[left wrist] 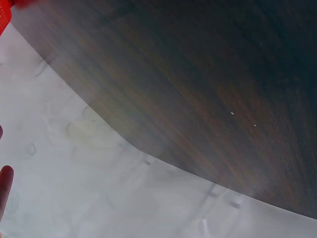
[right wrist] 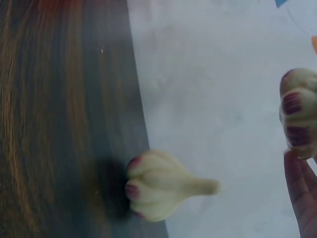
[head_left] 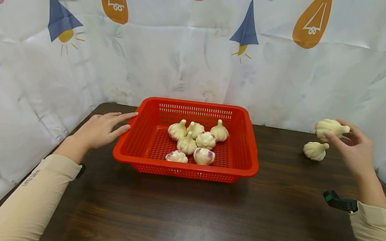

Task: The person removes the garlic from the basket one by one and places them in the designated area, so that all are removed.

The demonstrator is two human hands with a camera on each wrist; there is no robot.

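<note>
My right hand (head_left: 356, 150) pinches a garlic bulb (head_left: 329, 129) between thumb and fingers, held above the table's right side. In the right wrist view that held garlic bulb (right wrist: 299, 114) shows purple streaks at the right edge. Just below it a second garlic bulb (head_left: 315, 151) lies on the table, its stem pointing right. Fingers of my left hand (head_left: 100, 129) are extended, their tips at the left rim of a red plastic basket (head_left: 185, 169). Inside the basket several garlic bulbs (head_left: 206, 140) lie grouped, some with purple marks.
The dark wooden table (head_left: 177, 219) spreads in front of and beside the basket. A white curtain (head_left: 202, 63) printed with lamps and bulbs hangs along the table's back and left edges. Only a corner of the basket (left wrist: 4, 15) shows in the left wrist view.
</note>
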